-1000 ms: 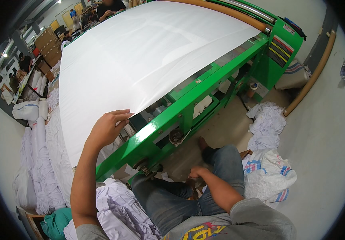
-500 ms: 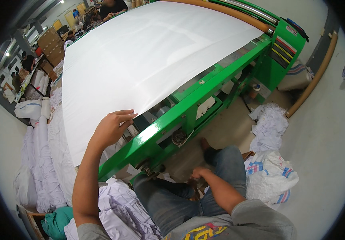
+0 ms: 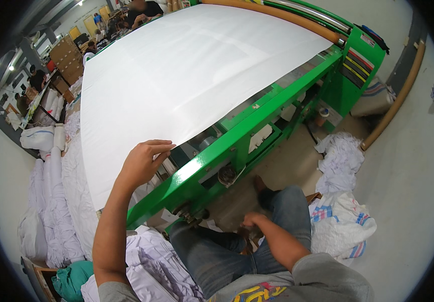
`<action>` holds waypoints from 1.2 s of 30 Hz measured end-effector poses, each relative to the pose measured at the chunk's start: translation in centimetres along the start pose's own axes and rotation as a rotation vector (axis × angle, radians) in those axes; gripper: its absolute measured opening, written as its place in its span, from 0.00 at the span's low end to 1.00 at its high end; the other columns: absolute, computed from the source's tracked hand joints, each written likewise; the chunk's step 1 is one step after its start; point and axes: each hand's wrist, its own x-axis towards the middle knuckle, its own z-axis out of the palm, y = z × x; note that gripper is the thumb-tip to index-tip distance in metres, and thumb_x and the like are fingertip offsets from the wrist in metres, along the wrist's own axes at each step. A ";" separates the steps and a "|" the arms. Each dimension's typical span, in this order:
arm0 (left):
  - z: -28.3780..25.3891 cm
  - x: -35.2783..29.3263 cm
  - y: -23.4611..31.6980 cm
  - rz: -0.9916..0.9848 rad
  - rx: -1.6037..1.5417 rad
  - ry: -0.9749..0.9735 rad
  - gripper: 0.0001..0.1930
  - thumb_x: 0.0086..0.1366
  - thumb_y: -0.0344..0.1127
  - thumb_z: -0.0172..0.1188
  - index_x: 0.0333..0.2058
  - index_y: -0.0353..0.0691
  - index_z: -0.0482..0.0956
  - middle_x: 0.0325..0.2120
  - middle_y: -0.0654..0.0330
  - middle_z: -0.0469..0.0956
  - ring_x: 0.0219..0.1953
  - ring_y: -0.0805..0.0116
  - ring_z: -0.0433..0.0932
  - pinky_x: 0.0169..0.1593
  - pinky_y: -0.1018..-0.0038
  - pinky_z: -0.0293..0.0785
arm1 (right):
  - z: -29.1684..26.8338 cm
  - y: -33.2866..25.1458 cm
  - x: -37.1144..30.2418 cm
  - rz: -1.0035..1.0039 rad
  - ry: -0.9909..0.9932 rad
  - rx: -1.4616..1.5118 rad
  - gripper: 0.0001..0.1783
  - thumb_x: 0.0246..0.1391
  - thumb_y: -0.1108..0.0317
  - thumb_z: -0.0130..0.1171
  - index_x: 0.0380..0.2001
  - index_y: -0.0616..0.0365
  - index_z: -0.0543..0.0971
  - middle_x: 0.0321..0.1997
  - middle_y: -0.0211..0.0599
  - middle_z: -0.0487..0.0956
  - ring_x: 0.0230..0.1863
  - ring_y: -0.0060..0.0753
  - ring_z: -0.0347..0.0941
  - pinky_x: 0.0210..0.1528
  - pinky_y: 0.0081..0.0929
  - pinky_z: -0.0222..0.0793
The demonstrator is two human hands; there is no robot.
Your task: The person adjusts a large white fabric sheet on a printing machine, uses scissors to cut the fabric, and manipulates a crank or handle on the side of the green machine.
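A wide sheet of white fabric (image 3: 176, 75) lies stretched over the green machine frame (image 3: 186, 171). My left hand (image 3: 144, 161) is at its near right edge, fingers over the border and thumb below, pinching the fabric lightly. My right hand (image 3: 252, 220) is low between my knees, fingers curled closed; whatever they may hold is hidden. At the far end, the fabric meets a long brown roller (image 3: 297, 21), beside a green end housing (image 3: 360, 63).
Rolled white cloth (image 3: 53, 216) and a green bundle (image 3: 73, 279) lie at left. Loose white cloth (image 3: 156, 267) is piled by my left leg. On the right are a white woven sack (image 3: 348, 231), crumpled cloth (image 3: 340, 156) and a leaning brown tube (image 3: 398, 100). People work in the background.
The view has shifted slightly. My left hand stays at the fabric's edge, and the crease near its fingers looks softer. My right hand keeps its place.
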 end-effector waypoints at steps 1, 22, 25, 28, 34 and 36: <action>-0.1 0.0 0.2 -0.001 -0.010 0.011 0.13 0.73 0.31 0.65 0.53 0.39 0.91 0.55 0.51 0.89 0.56 0.48 0.87 0.62 0.60 0.82 | 0.5 0.2 0.4 -0.024 0.022 -0.051 0.29 0.66 0.49 0.61 0.61 0.58 0.87 0.66 0.50 0.85 0.63 0.55 0.83 0.66 0.48 0.76; 0.1 0.1 0.6 0.006 -0.069 0.055 0.06 0.70 0.26 0.66 0.42 0.33 0.88 0.52 0.51 0.90 0.53 0.49 0.88 0.60 0.60 0.83 | 0.8 0.9 0.8 -0.050 0.028 -0.016 0.37 0.65 0.37 0.64 0.56 0.63 0.88 0.62 0.52 0.86 0.63 0.54 0.82 0.66 0.45 0.75; 0.0 -0.1 0.5 0.002 -0.078 0.049 0.04 0.70 0.26 0.66 0.41 0.32 0.86 0.54 0.51 0.89 0.55 0.49 0.87 0.61 0.60 0.82 | 0.7 0.5 0.5 -0.064 0.032 -0.030 0.37 0.65 0.37 0.64 0.56 0.63 0.88 0.62 0.52 0.86 0.64 0.55 0.82 0.67 0.46 0.74; 0.1 0.2 0.7 0.010 -0.089 0.052 0.04 0.70 0.26 0.66 0.41 0.33 0.84 0.56 0.52 0.88 0.57 0.49 0.86 0.62 0.60 0.81 | 1.3 1.4 1.7 -0.058 0.061 -0.034 0.37 0.65 0.37 0.65 0.57 0.63 0.88 0.62 0.52 0.86 0.64 0.55 0.82 0.67 0.45 0.74; -0.1 -0.1 0.6 -0.019 -0.058 0.038 0.03 0.69 0.25 0.65 0.40 0.34 0.82 0.57 0.53 0.88 0.59 0.48 0.85 0.65 0.58 0.79 | 0.9 0.6 1.0 -0.032 0.049 -0.007 0.38 0.64 0.37 0.65 0.56 0.64 0.87 0.59 0.52 0.87 0.60 0.54 0.83 0.64 0.45 0.75; 0.0 0.0 0.7 -0.024 -0.066 0.034 0.03 0.69 0.25 0.65 0.40 0.35 0.82 0.57 0.53 0.87 0.60 0.48 0.84 0.65 0.58 0.79 | 1.2 1.1 1.5 -0.036 0.048 -0.011 0.37 0.65 0.37 0.65 0.56 0.64 0.88 0.58 0.52 0.88 0.59 0.54 0.84 0.63 0.45 0.76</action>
